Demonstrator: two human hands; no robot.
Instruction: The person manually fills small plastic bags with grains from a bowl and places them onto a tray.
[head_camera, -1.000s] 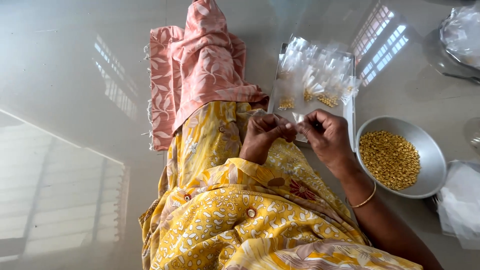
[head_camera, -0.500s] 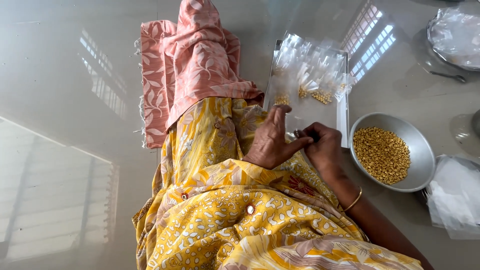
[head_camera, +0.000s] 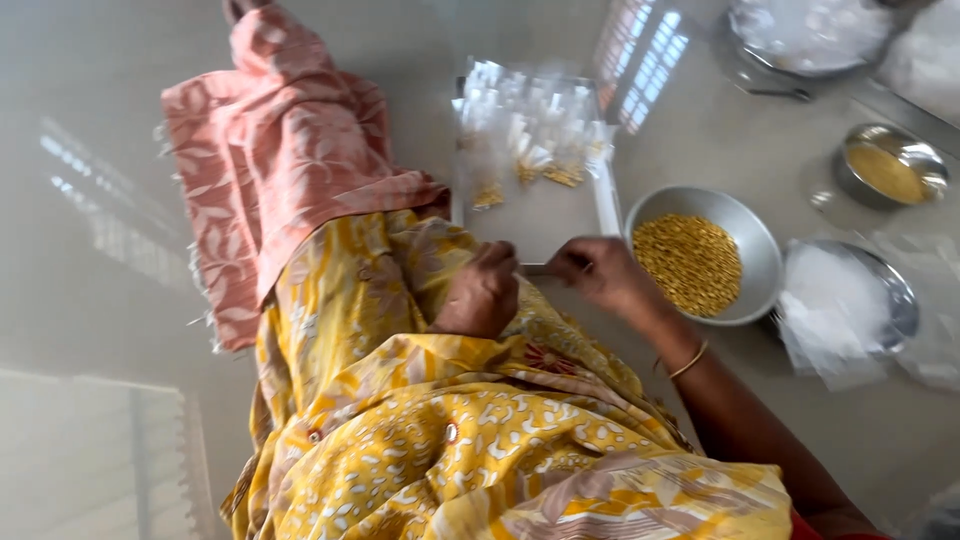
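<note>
Two hands are working close together over the lap, at the near edge of a flat metal tray (head_camera: 575, 215). Going left to right: a pink patterned cloth (head_camera: 270, 170) is lying over the outstretched legs, and a yellow patterned garment (head_camera: 400, 430) is covering the lap below it. The left hand (head_camera: 485, 295) is curled nearly closed with its fingertips pinched toward the tray edge; whatever it is pinching is too small and blurred to identify. Compared with half a second ago, its fingers are now folded in rather than spread. The right hand (head_camera: 600, 275), also closed to a pinch, is meeting the left at the tray edge; a thin bangle (head_camera: 688, 360) is sitting on its wrist. Small clear packets (head_camera: 525, 125) with yellow contents are lying piled at the far end of the tray. Just right of the tray, a round metal bowl (head_camera: 765, 250) is holding yellow grains (head_camera: 692, 262). Further right, a second bowl (head_camera: 895, 300) is holding clear bags, and a small steel cup (head_camera: 890, 170) of yellow grains is now appearing in view, the camera having shifted.
</note>
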